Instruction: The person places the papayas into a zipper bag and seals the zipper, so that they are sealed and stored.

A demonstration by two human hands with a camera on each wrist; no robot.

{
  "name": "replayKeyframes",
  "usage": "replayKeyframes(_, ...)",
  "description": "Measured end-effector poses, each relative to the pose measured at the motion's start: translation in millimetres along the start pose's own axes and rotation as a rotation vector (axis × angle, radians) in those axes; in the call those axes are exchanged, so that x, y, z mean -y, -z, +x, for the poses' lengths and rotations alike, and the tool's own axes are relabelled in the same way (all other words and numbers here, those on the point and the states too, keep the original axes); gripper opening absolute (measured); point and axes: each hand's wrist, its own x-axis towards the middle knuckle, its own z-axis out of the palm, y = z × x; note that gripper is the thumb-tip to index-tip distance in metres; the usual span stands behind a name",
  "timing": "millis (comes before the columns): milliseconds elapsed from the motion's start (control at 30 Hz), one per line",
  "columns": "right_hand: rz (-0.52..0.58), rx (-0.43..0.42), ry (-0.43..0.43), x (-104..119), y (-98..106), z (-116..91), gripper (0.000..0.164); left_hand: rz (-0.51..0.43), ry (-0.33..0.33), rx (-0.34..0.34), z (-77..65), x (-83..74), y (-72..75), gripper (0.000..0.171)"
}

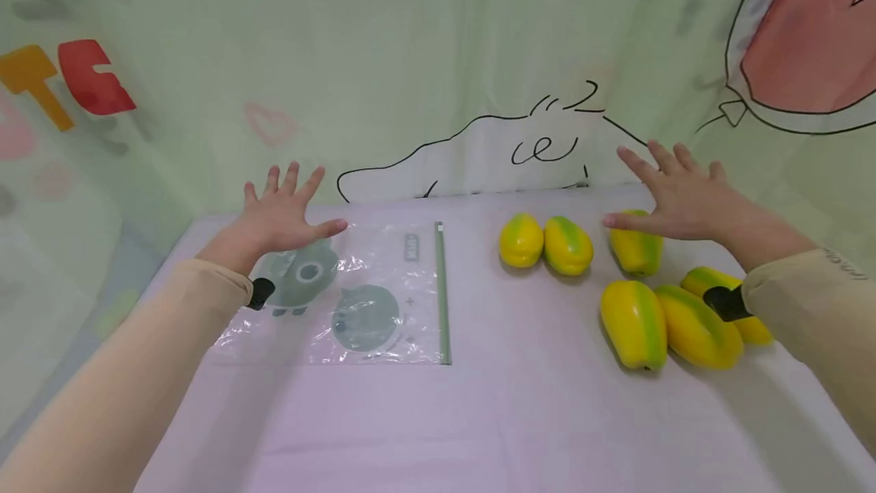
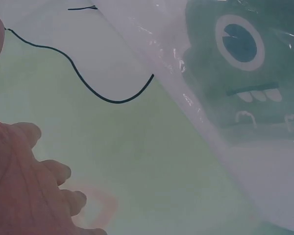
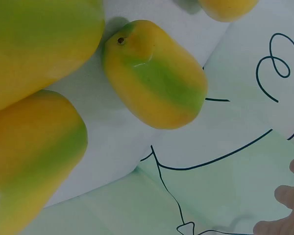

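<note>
Printed curtain (image 1: 438, 36): hangs at twelve o'clock. Tabletop (image 1: 493, 424): cloth-covered. Clear zip bag (image 1: 369, 318): lies flat, ten o'clock of tabletop centre. Left hand (image 1: 275, 217): raised at ten o'clock, fingers fully spread, holding nothing. Right hand (image 1: 687, 202): raised at two o'clock, likewise spread, holding nothing. Six yellow-green fruits (image 1: 633, 324): two at one o'clock, one at two, three at three.

Around four o'clock, your fruits (image 1: 633, 326) are yellow with green streaks, on a pale lilac tabletop (image 1: 411, 428). At eight o'clock, your clear bag (image 1: 372, 261) bears grey-green cartoon creatures (image 1: 366, 318) and a green edge strip (image 1: 443, 303); your sleeves (image 1: 116, 371) are beige.
</note>
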Motion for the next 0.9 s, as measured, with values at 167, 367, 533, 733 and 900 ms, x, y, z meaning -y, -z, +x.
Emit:
replayKeyframes(167,0.021,0.009,0.012,7.2,-3.8,1.3,0.116,0.000,0.002,0.016,-3.9,8.1,-1.1,0.103)
replayKeyframes(367,0.070,-0.017,0.044,5.7,0.1,5.2,0.108,-0.003,0.004,-0.020,-4.3,9.8,-0.9,0.102)
replayKeyframes(533,0.169,-0.047,0.084,6.6,5.2,1.6,0.090,-0.041,-0.014,-0.069,4.3,-3.2,-9.1,0.099)
replayKeyframes(733,0.239,-0.072,0.120,39.6,3.8,3.2,0.073,-0.143,-0.071,-0.074,25.0,-45.2,-43.7,0.092)
replayKeyframes(900,0.297,-0.071,0.224,81.5,-1.5,14.4,0.065,-0.195,-0.111,-0.015,37.8,-87.4,-74.8,0.089)
